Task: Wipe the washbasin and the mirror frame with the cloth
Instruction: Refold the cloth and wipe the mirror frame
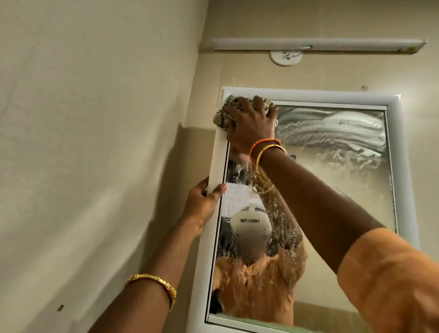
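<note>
A wall mirror with a white frame (318,96) fills the middle and right of the head view; its glass is streaked and smeared. My right hand (251,123) presses a bunched, patterned cloth (225,113) against the frame's top left corner. My left hand (203,203) grips the frame's left edge about halfway down, thumb on the front and fingers behind. The washbasin is out of view.
A cream side wall (88,134) stands close on the left. Above the mirror are a white tube light (319,44) and a round white fitting (286,57). The glass reflects a person in an orange top.
</note>
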